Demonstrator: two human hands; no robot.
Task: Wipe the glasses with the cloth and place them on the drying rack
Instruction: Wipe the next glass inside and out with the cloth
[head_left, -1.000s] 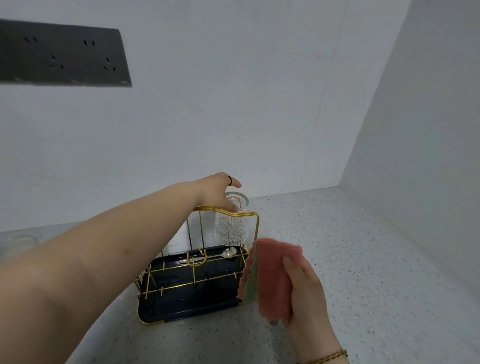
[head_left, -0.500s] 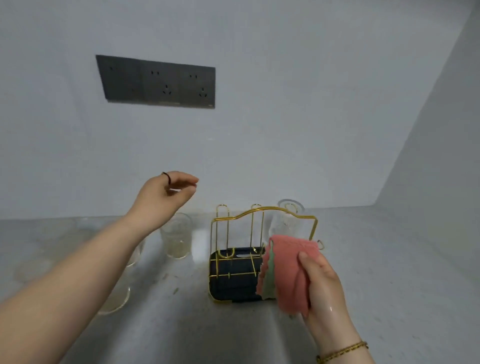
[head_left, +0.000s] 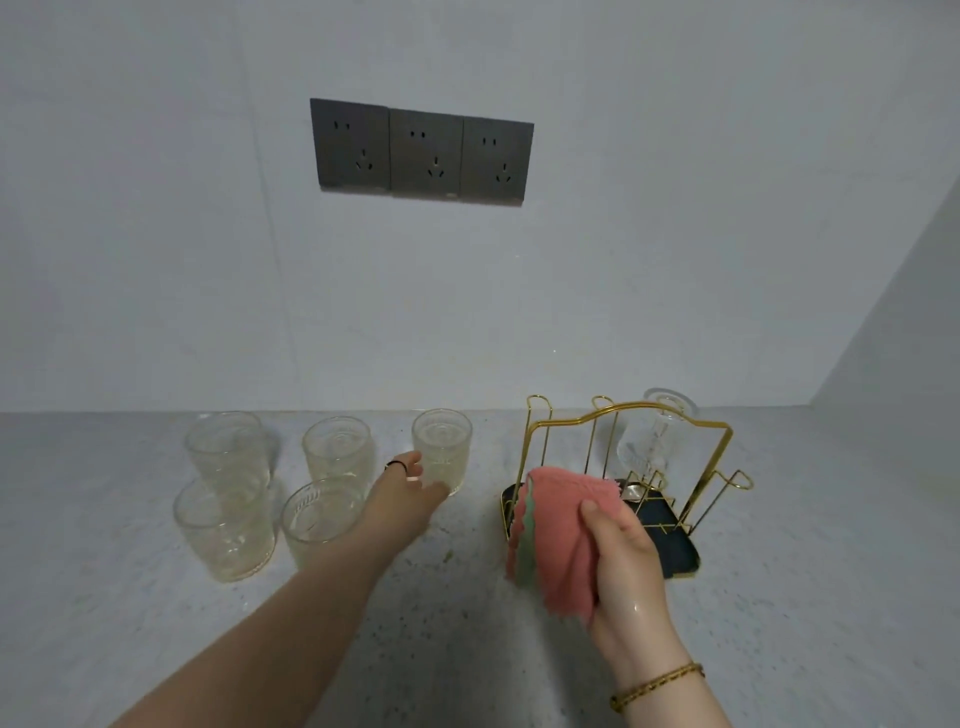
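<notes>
Glass we want (head_left: 442, 448): upright, at the centre of the frame.
Left hand (head_left: 402, 487): the nearer one, just left of that glass, fingers spread and uncurled; we cannot tell if they touch it.
Right hand (head_left: 623, 558): grips the pink cloth (head_left: 558, 540), lower right.
Drying rack (head_left: 719, 441): right of centre, behind the cloth.

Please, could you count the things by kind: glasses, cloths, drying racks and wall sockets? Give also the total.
Drying rack: 1
Glasses on the counter: 5
Glass upside down on the rack: 1
Cloth: 1
Wall sockets: 3
Total: 11
</notes>
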